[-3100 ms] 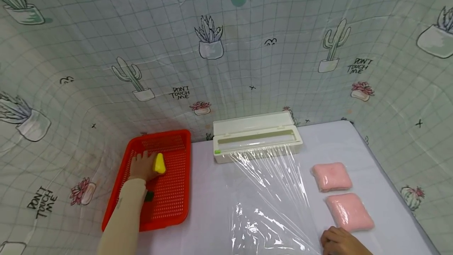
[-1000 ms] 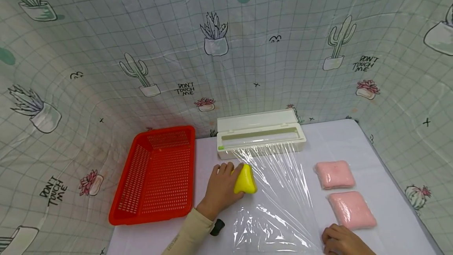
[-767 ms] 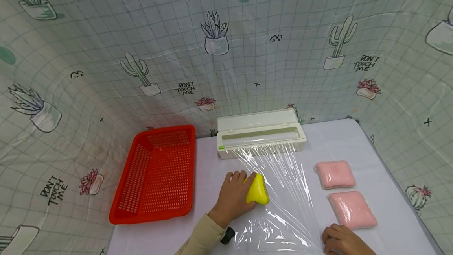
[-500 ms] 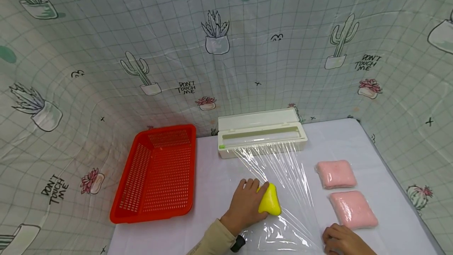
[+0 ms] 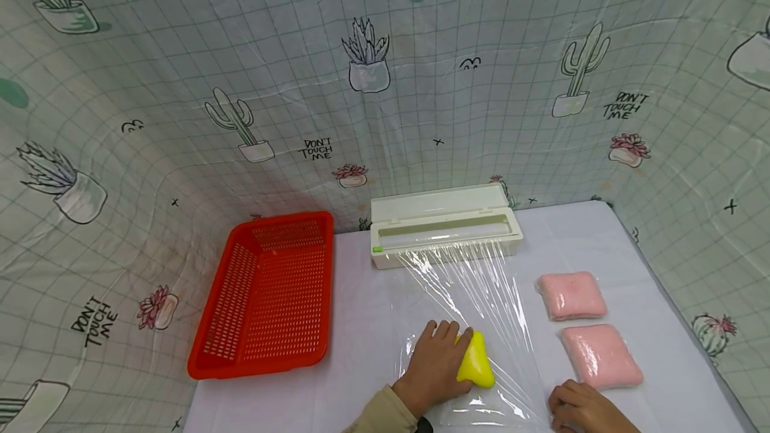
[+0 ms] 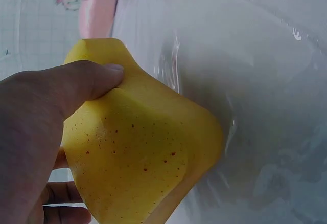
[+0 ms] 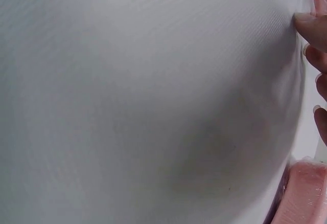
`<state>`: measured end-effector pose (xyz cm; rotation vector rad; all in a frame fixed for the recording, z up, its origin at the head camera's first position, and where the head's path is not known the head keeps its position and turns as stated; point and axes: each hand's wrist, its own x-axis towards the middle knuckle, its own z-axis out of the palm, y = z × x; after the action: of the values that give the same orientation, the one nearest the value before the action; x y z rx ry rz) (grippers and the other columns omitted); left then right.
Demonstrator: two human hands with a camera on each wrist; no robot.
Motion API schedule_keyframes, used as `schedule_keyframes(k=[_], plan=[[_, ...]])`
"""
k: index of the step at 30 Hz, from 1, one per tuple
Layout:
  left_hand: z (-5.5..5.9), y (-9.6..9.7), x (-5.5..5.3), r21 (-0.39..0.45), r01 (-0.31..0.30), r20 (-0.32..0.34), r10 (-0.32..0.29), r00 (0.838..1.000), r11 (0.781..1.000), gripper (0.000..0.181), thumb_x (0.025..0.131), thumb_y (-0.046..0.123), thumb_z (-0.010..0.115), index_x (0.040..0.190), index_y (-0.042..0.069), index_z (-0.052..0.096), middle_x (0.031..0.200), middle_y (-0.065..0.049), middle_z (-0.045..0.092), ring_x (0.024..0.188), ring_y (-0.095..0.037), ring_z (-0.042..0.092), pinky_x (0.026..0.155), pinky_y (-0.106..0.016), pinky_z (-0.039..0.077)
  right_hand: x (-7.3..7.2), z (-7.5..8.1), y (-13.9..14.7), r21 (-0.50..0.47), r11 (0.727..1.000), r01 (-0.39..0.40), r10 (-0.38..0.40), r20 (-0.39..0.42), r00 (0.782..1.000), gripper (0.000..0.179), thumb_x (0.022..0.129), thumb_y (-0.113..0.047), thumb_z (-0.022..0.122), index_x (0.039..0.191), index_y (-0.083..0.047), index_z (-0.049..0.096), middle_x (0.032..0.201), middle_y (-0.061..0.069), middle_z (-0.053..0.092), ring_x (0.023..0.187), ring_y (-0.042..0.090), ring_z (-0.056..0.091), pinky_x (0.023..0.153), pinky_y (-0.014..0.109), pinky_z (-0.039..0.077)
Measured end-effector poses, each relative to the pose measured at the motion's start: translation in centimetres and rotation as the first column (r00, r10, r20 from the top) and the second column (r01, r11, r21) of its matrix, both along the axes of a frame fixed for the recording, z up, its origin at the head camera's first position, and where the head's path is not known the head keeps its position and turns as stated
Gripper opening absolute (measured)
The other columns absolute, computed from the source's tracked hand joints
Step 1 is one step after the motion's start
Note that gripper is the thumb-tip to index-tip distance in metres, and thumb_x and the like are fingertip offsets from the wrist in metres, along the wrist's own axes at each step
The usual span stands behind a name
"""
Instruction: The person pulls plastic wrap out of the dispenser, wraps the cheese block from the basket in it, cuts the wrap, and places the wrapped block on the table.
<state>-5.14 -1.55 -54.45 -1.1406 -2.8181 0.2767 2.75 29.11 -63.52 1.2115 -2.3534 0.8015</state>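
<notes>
My left hand (image 5: 436, 366) grips a yellow block (image 5: 476, 361), rounded and roughly triangular, low over the sheet of plastic wrap (image 5: 445, 299). In the left wrist view, the thumb lies across the block's smooth side, which is speckled with small dark dots; the other fingers are partly hidden behind it. The wrap runs toward me from a white dispenser box (image 5: 446, 246) with its lid up. At the sheet's near right corner, my right hand (image 5: 586, 409) pinches the film, and taut creases run toward it. Thumb (image 7: 310, 28) and curled fingertips show in the right wrist view.
Two pink, film-wrapped pillow-like blocks lie to the right, a far one (image 5: 571, 295) and a near one (image 5: 603, 355) just beyond my right hand. A red perforated basket (image 5: 327, 286) stands at left. A patterned cloth curtain (image 5: 421, 119) surrounds the white table (image 5: 355, 379).
My left hand has come out of the red basket with the yellow block, crossed over the wrap and moved toward me and to the right. The right hand has stayed at the film's corner.
</notes>
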Motion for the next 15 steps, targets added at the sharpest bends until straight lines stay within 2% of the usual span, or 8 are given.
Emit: schedule_keyframes(k=[5, 13, 15], plan=[[-0.4, 0.3, 0.5, 0.001, -0.001, -0.007, 0.001, 1.000, 1.000, 0.079, 0.080, 0.072, 0.077, 0.141, 0.024, 0.063, 0.121, 0.006, 0.062, 0.112, -0.012, 0.054, 0.104, -0.031, 0.044, 0.0, -0.1, 0.1, 0.000, 1.000, -0.001, 0.001, 0.000, 1.000, 0.036, 0.053, -0.008, 0.088, 0.071, -0.030, 0.067, 0.092, -0.018, 0.059, 0.084, -0.002, 0.049, 0.073, 0.014, 0.037], [-1.4, 0.7, 0.6, -0.045, -0.044, -0.029, 0.043, 0.999, 0.998, 0.083, 0.082, 0.076, 0.073, 0.144, 0.023, 0.062, 0.122, 0.006, 0.064, 0.112, -0.012, 0.055, 0.102, -0.032, 0.044, 0.0, -0.2, 0.1, -0.017, 1.000, -0.001, 0.001, -0.009, 1.000, 0.040, 0.049, -0.005, 0.086, 0.072, -0.031, 0.067, 0.094, -0.018, 0.059, 0.085, -0.002, 0.049, 0.074, 0.014, 0.037], [-1.7, 0.7, 0.6, -0.039, -0.054, -0.015, 0.054, 0.998, 0.998, 0.085, 0.083, 0.078, 0.071, 0.146, 0.023, 0.061, 0.124, 0.005, 0.064, 0.113, -0.013, 0.056, 0.102, -0.032, 0.045, 0.1, -0.2, 0.2, -0.010, 1.000, 0.006, -0.006, -0.001, 1.000, 0.041, 0.048, -0.004, 0.086, 0.071, -0.031, 0.067, 0.094, -0.018, 0.059, 0.085, -0.002, 0.049, 0.074, 0.014, 0.037]])
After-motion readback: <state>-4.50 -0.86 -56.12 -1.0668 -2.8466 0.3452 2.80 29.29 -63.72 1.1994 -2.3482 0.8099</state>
